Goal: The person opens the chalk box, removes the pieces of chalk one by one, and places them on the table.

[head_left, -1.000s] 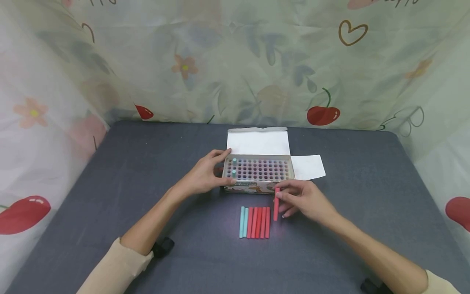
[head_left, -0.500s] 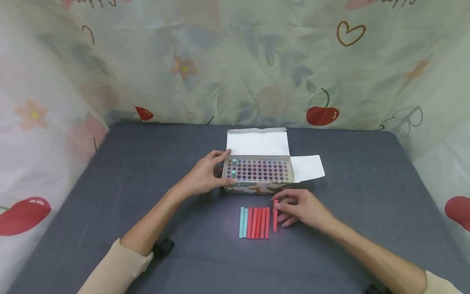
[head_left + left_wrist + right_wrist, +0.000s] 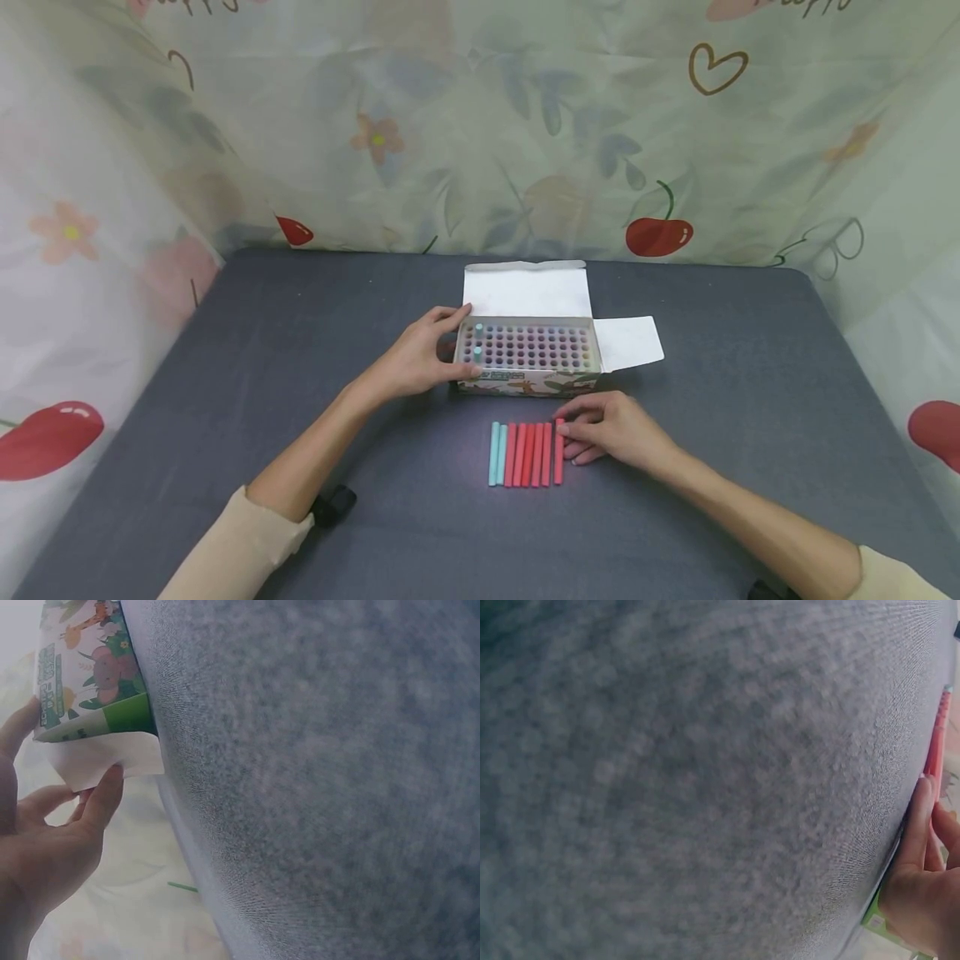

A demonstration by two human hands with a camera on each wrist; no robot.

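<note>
An open cardboard chalk box point(image 3: 525, 383) with a holed insert stands mid-table. Two teal chalk sticks point(image 3: 477, 353) poke up from its left holes. My left hand point(image 3: 408, 358) grips the box's left end, thumb at the front edge and fingers at the back corner. In the left wrist view that hand point(image 3: 56, 859) is beside the box's printed side point(image 3: 97, 671) and a white end flap point(image 3: 109, 757). My right hand point(image 3: 630, 429) pinches a red chalk stick point(image 3: 558, 467) at the right end of a row of red chalks point(image 3: 528, 454) and teal chalks point(image 3: 494, 454).
The box's white lid point(image 3: 527, 289) is folded back behind it. A side flap point(image 3: 628, 342) sticks out to the right. Everything is on a dark grey tablecloth point(image 3: 337, 308), with a printed curtain point(image 3: 465, 125) around the back and sides.
My right hand has brought the red chalk stick from near the box's front toward me and slightly left, down beside the row. The left hand has stayed on the box.
</note>
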